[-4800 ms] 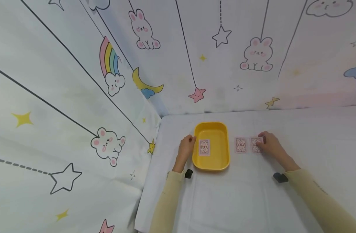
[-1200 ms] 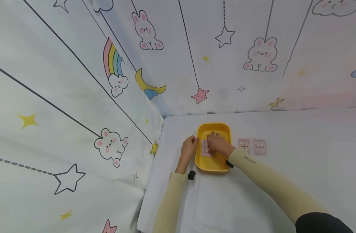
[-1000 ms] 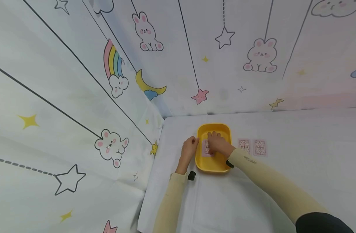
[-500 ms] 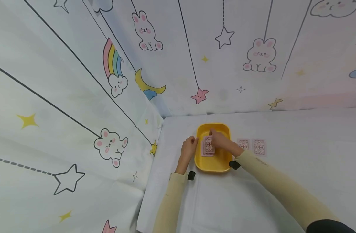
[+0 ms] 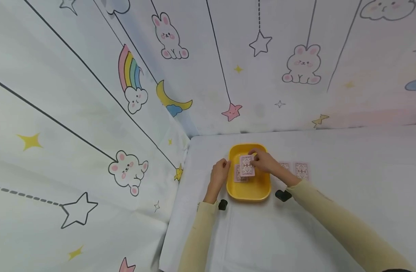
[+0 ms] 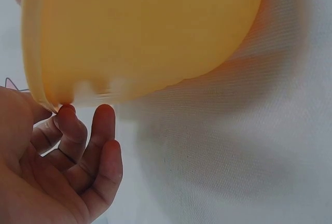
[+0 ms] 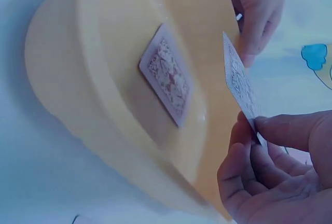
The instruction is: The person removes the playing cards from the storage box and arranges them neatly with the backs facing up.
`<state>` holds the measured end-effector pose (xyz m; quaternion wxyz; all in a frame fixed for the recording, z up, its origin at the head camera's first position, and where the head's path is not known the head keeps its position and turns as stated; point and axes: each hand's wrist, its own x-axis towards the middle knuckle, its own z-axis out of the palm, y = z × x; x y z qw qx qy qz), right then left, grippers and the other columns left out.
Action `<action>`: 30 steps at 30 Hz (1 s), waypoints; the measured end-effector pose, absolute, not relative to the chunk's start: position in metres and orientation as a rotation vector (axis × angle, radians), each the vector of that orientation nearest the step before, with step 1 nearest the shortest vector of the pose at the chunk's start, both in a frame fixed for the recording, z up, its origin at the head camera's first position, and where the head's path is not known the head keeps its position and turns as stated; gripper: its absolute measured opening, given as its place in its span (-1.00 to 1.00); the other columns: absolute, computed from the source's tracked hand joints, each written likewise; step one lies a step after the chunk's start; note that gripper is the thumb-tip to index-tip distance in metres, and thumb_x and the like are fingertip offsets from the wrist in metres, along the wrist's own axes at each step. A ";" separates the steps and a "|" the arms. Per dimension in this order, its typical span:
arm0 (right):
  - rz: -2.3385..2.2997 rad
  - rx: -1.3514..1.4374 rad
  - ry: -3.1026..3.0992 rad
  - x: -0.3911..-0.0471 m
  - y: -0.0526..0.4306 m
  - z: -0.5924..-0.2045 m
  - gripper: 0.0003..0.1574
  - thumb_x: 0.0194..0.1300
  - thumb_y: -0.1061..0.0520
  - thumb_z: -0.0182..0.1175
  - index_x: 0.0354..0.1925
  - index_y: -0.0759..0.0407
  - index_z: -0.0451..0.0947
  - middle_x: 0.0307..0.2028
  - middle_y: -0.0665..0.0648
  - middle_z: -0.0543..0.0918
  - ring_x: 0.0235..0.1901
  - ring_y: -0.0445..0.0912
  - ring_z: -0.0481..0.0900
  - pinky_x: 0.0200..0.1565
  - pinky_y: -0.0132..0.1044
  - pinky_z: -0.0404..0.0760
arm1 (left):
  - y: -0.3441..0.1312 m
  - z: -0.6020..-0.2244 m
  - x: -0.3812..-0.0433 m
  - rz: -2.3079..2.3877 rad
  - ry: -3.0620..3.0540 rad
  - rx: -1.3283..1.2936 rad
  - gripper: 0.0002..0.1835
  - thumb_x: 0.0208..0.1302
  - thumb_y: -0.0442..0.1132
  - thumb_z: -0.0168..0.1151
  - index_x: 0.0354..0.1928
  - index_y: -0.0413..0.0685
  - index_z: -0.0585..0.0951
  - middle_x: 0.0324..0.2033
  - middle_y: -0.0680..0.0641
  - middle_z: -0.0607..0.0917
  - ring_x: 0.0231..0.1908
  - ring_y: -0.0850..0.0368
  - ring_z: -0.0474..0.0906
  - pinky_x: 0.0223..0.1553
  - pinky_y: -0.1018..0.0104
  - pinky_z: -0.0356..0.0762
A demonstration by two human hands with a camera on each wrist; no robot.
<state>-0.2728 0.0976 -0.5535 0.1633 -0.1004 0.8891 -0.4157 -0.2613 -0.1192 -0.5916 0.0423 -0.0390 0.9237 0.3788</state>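
My right hand [image 5: 266,163] pinches a playing card [image 5: 247,166] by its right edge between thumb and fingers, raised over the yellow tray [image 5: 252,198]. In the right wrist view, the held card [image 7: 239,81] stands on edge, clear of the tray floor. Another playing card [image 7: 167,79] lies back up inside the tray, partly covered by the held one in the head view. At the tray's left rim, my left hand [image 5: 220,173] grips the edge. The left wrist view shows its bent fingertips [image 6: 105,117] against the tray's outer wall.
On the white-covered table [image 5: 255,234], right of the tray, a patterned card [image 5: 302,171] lies face down. Beside it is a second card [image 5: 285,165], partly hidden by my right forearm. A curtain with cartoon prints [image 5: 208,75] closes off the back and left.
My right hand came from the table cards into the tray, then rose slightly to the right with a card pinched in it. My left hand has stayed at the tray rim.
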 end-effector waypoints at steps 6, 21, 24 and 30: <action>-1.238 -0.250 2.575 -0.264 0.115 -0.554 -0.49 0.46 0.17 0.12 0.31 0.26 0.34 -0.21 0.24 0.53 -0.31 -0.02 0.45 -0.30 -0.30 0.48 | -0.119 -0.592 -0.261 1.153 2.836 -0.113 -0.65 0.55 0.03 0.03 -0.32 -0.06 0.51 -0.56 0.04 0.43 -0.59 0.21 0.31 -0.57 0.40 0.24; -1.308 -0.171 2.621 -0.249 0.164 -0.554 -0.48 0.50 0.15 0.10 0.35 0.20 0.33 -0.11 0.30 0.55 -0.25 0.04 0.48 -0.26 -0.32 0.54 | -0.119 -0.593 -0.262 1.159 2.818 -0.145 -0.66 0.55 0.04 0.03 -0.31 -0.05 0.52 -0.54 0.04 0.44 -0.57 0.20 0.33 -0.56 0.38 0.26; -1.294 -0.150 2.635 -0.248 0.173 -0.556 -0.47 0.50 0.13 0.10 0.36 0.17 0.32 -0.09 0.31 0.56 -0.23 0.05 0.49 -0.24 -0.32 0.56 | -0.118 -0.592 -0.262 1.162 2.812 -0.145 -0.66 0.55 0.04 0.03 -0.31 -0.05 0.52 -0.54 0.04 0.45 -0.57 0.20 0.33 -0.56 0.38 0.26; -1.256 -0.127 2.649 -0.245 0.196 -0.565 -0.43 0.50 0.12 0.07 0.39 0.18 0.26 -0.09 0.31 0.55 -0.22 0.06 0.49 -0.19 -0.27 0.55 | -0.119 -0.593 -0.262 1.156 2.813 -0.139 -0.66 0.54 0.04 0.03 -0.29 -0.05 0.53 -0.53 0.04 0.45 -0.56 0.20 0.33 -0.55 0.39 0.26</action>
